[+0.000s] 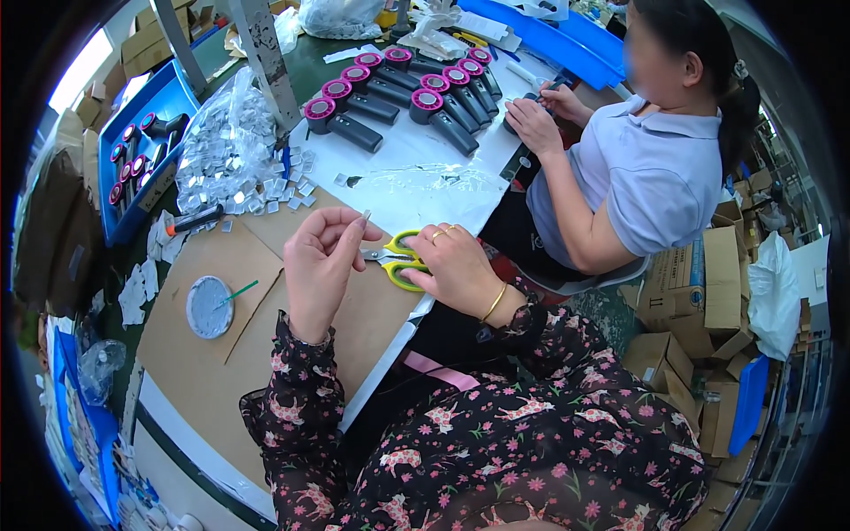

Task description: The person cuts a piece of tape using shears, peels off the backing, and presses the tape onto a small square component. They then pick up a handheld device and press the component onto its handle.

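My left hand (320, 258) pinches a small silvery piece (365, 215) between thumb and fingertips, held up above the brown cardboard sheet (212, 354). My right hand (453, 265) grips yellow-green handled scissors (396, 259), blades pointing left toward the left hand's fingers. Both hands hover over the cardboard's right part, close together. A scatter of small silvery squares (283, 188) lies just beyond, beside a clear bag of the same pieces (221, 146).
Rows of black handheld devices with magenta rings (416, 93) lie on white sheeting. A co-worker in a light shirt (646, 168) sits at right, hands on a device. A blue tray (146, 142) holds more devices. A round grey lid (210, 306), green stick, cardboard boxes (699, 292).
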### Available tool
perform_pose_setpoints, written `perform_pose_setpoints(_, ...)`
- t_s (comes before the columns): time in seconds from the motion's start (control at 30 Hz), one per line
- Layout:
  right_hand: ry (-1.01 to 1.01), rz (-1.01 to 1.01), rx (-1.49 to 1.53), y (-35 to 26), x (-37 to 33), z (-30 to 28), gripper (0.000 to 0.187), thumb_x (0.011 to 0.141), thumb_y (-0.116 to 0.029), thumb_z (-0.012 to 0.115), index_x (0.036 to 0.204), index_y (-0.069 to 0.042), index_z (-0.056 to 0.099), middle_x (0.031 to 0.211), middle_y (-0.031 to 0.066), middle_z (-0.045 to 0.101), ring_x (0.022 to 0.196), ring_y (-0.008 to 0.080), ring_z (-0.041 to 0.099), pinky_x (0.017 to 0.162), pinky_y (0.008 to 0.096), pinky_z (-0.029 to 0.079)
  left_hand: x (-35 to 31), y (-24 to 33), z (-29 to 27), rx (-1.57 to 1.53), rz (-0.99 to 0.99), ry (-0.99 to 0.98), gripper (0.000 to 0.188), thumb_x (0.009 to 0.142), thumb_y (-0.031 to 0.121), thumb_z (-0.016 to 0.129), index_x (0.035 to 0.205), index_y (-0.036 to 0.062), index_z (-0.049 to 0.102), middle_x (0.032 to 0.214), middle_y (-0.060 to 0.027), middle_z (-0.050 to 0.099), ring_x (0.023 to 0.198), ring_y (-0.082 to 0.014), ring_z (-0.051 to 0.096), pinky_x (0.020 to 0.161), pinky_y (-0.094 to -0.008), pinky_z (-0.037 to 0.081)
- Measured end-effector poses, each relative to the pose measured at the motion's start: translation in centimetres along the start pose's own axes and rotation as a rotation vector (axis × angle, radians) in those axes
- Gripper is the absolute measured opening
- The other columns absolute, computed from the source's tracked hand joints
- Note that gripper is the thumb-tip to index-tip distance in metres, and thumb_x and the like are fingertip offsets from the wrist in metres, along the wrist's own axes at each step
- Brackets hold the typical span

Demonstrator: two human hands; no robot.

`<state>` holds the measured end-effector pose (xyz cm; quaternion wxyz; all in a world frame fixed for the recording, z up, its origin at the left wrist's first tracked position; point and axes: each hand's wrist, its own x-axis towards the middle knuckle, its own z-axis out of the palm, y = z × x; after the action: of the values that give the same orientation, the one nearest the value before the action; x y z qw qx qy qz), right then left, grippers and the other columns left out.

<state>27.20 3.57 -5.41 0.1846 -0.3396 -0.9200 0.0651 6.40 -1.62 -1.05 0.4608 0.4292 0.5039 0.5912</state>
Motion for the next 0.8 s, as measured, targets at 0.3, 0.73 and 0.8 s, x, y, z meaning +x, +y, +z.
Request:
perform_pose_setpoints(0.3, -0.195, 0.392, 0.528, 1.2, -0.9, -1.4, 0.041, 0.088, -0.031, 0.077, 0.116, -0.002, 0.067, 0.102, 0.0087, 0.068, 0.094, 0.018, 0.067, 0.082, 0.0298, 0.053, 0.1, 0.8, -1.0, -0.028, 0.019, 0.052, 0.013, 0.1, 0.008, 0.062, 0.106, -0.0035, 0.063, 0.092, -0.0099, 0.074, 0.061, -0.0035, 0.056, 0.054, -0.0173, 0.043)
perform_pose_setpoints(0.73, -0.281, 0.726, 2.009, 0.7, -3.2, -1.6, 0.035, 0.094, -0.019, 0.073, 0.119, 0.003, 0.063, 0.101, 0.0069, 0.069, 0.09, 0.0167, 0.069, 0.081, 0.0283, 0.056, 0.0, -0.2, -0.7, -0.024, -0.035, 0.004, 0.016, 0.1, 0.014, 0.062, 0.108, -0.0008, 0.064, 0.091, -0.0087, 0.075, 0.059, -0.0027, 0.055, 0.05, -0.0156, 0.037)
perform_pose_setpoints(0.8, -0.35, 0.618, 1.677, 0.6, -3.1, -1.4, 0.032, 0.094, -0.014, 0.073, 0.118, 0.004, 0.063, 0.103, 0.0055, 0.069, 0.092, 0.0145, 0.069, 0.081, 0.0271, 0.056, 0.1, -0.2, -0.6, -0.029, -0.045, -0.003, 0.017, 0.1, 0.014, 0.063, 0.108, -0.0008, 0.064, 0.091, -0.0087, 0.075, 0.059, -0.0028, 0.055, 0.051, -0.0156, 0.037)
